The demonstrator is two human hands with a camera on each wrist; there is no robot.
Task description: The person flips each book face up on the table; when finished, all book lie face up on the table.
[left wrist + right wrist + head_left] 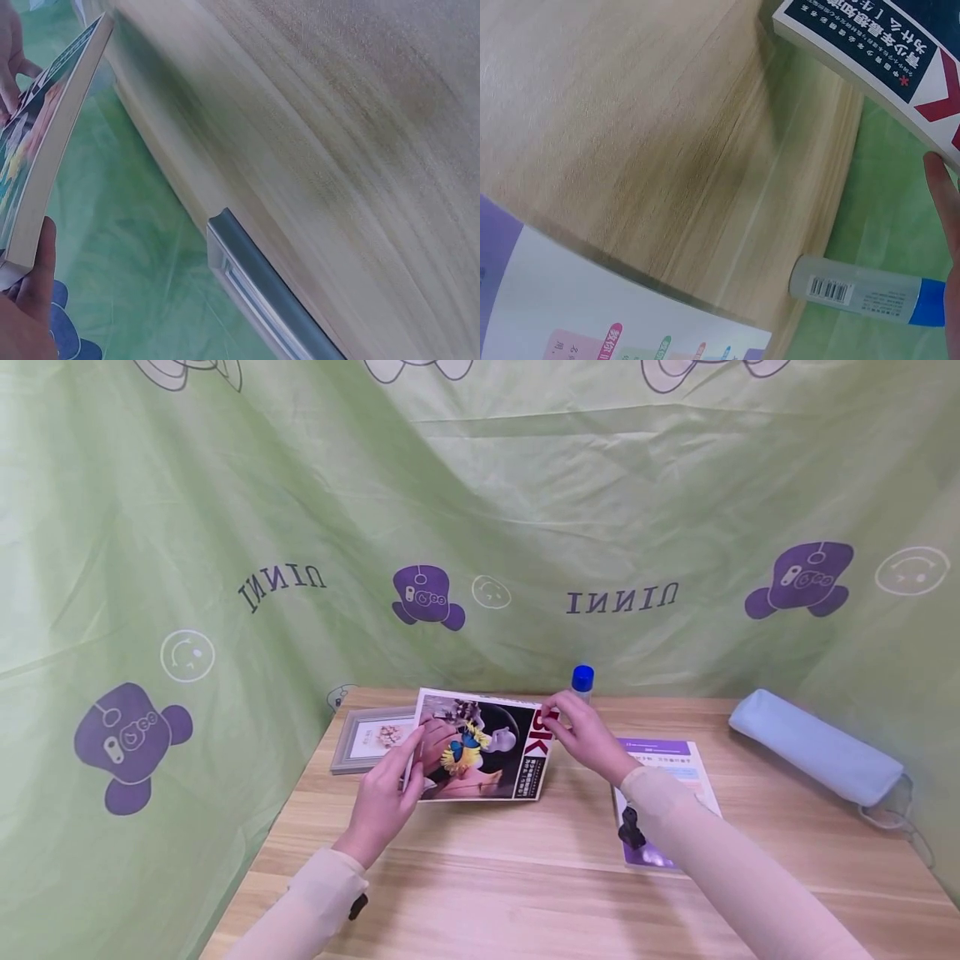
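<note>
A thick book (480, 760) with a dark picture cover and large red letters is tilted up over the table, its cover facing me. My left hand (382, 802) grips its left edge, the thumb in front and low near the bottom corner. At the upper right corner, my right hand (585, 735) pinches the edge beside the red letters. In the left wrist view the pale page edge of the book (60, 150) shows along its thickness. One fingertip (934, 166) of the right hand touches the book's edge in the right wrist view.
A grey picture frame (348, 752) lies behind the book at left. A clear bottle with a blue cap (582, 678) stands at the back. Under my right forearm lies a purple-and-white booklet (701, 768). A light blue pouch (817, 747) sits at right. Green cloth (480, 510) hangs behind the table.
</note>
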